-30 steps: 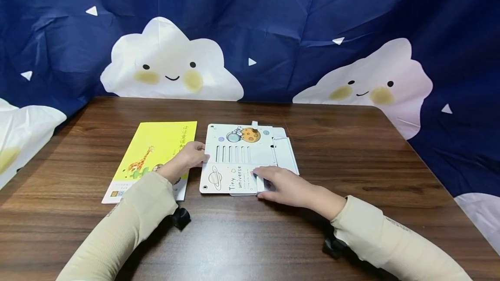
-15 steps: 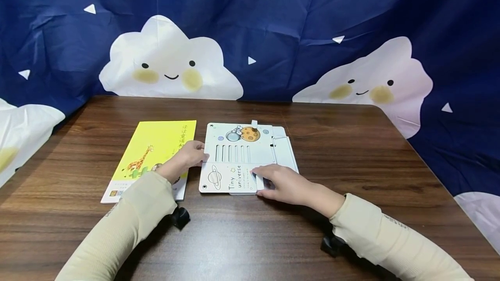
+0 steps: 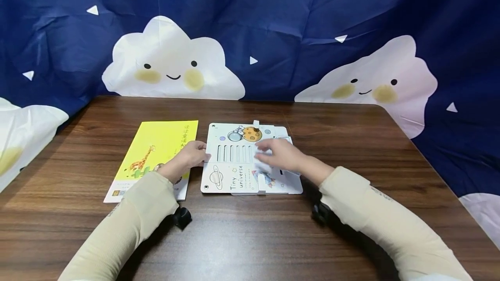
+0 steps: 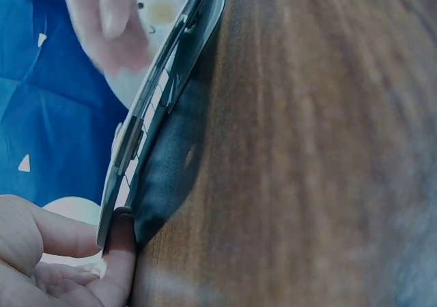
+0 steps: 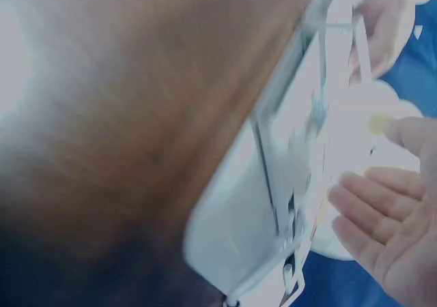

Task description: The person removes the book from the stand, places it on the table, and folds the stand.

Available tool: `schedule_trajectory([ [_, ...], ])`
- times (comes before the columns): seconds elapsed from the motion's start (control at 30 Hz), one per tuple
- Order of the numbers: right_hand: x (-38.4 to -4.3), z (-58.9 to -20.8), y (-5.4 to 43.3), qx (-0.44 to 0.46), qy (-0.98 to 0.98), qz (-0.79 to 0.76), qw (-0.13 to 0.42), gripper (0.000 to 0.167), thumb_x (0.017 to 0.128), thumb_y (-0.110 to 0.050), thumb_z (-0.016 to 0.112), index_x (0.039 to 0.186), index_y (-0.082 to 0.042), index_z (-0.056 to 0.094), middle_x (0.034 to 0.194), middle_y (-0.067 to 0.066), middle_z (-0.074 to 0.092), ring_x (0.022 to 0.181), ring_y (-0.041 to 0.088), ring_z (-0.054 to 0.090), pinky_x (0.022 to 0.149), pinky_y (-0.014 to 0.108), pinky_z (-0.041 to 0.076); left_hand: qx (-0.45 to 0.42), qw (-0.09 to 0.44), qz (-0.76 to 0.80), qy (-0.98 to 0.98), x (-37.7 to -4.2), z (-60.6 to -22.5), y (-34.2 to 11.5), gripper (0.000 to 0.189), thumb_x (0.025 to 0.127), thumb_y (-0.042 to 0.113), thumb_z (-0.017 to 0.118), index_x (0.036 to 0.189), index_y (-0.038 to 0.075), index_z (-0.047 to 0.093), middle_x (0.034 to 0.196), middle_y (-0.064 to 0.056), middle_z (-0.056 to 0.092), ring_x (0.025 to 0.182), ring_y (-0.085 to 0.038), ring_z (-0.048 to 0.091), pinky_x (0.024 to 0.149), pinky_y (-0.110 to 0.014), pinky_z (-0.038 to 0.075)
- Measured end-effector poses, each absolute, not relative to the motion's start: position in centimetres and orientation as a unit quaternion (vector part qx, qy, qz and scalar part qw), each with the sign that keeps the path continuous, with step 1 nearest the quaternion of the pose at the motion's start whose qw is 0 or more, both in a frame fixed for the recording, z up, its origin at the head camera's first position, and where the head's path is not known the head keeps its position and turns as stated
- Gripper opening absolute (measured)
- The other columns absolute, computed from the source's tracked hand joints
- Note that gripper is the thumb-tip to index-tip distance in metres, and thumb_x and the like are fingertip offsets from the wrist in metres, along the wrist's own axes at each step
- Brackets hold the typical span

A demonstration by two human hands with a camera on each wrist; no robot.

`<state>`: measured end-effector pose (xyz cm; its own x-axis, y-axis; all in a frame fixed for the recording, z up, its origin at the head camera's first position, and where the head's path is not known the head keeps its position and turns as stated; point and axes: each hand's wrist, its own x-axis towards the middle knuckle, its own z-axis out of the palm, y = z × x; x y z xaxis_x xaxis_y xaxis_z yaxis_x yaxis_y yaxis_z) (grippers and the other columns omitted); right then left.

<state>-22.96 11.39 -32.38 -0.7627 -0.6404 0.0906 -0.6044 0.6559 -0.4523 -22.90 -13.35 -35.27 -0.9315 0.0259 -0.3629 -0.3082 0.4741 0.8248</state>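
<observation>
A white book stand (image 3: pixel 228 177) printed with planets, an astronaut and "Tiny universe" lies folded on the table. My left hand (image 3: pixel 193 154) pinches its left edge; in the left wrist view, the thumb presses above the panel (image 4: pixel 147 95) and a finger sits beneath. My right hand (image 3: pixel 283 156) hovers over the right half of the stand, slightly blurred, fingers apart and holding nothing. The right wrist view has that hand's relaxed fingers (image 5: pixel 372 208) beside the white panels (image 5: pixel 235 211) and a wire piece. A white clip (image 3: pixel 261 181) shows at the stand's near edge.
A yellow booklet (image 3: pixel 166 130) with a giraffe lies left of the stand, partly under my left forearm. Behind the brown wooden table (image 3: pixel 351 142) hangs a blue curtain (image 3: pixel 273 12) with smiling clouds.
My right hand has left the stand's near clip and moved up and back over the panel. The stand's right part now lies flush, showing a rocket print. My left hand stays put.
</observation>
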Motion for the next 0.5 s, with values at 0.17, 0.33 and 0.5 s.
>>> schedule_trajectory([
  [0.17, -26.3, -32.6, 11.1, -0.245, 0.936, -0.252, 0.015, 0.043, 0.083, -0.018, 0.055, 0.118, 0.006, 0.048, 0.114, 0.019, 0.051, 0.103, 0.029, 0.049, 0.086, 0.038, 0.039, -0.082, 0.165, 0.509, 0.841, -22.9, -35.4, -13.3, 0.031, 0.084, -0.002, 0.048, 0.114, -0.009, 0.045, 0.103, -0.018, 0.05, 0.085, -0.022, 0.051, 0.073, -0.03, 0.046],
  [0.33, -28.5, -33.1, 10.9, -0.183, 0.946, -0.265, 0.046, 0.058, 0.082, -0.022, 0.057, 0.127, 0.008, 0.034, 0.127, 0.02, 0.039, 0.115, 0.03, 0.036, 0.093, 0.038, 0.031, -0.078, 0.162, 0.507, 0.843, -22.9, -35.4, -13.3, 0.029, 0.084, -0.003, 0.048, 0.112, -0.01, 0.046, 0.101, -0.019, 0.05, 0.083, -0.022, 0.051, 0.073, -0.03, 0.046],
  [0.5, -29.7, -33.4, 10.4, -0.156, 0.942, -0.287, 0.083, 0.064, 0.083, -0.028, 0.056, 0.132, 0.002, 0.028, 0.133, 0.017, 0.032, 0.121, 0.028, 0.028, 0.096, 0.038, 0.027, -0.083, 0.163, 0.503, 0.845, -22.8, -35.3, -13.3, 0.028, 0.084, -0.002, 0.048, 0.112, -0.008, 0.047, 0.101, -0.018, 0.051, 0.084, -0.022, 0.051, 0.073, -0.03, 0.045],
])
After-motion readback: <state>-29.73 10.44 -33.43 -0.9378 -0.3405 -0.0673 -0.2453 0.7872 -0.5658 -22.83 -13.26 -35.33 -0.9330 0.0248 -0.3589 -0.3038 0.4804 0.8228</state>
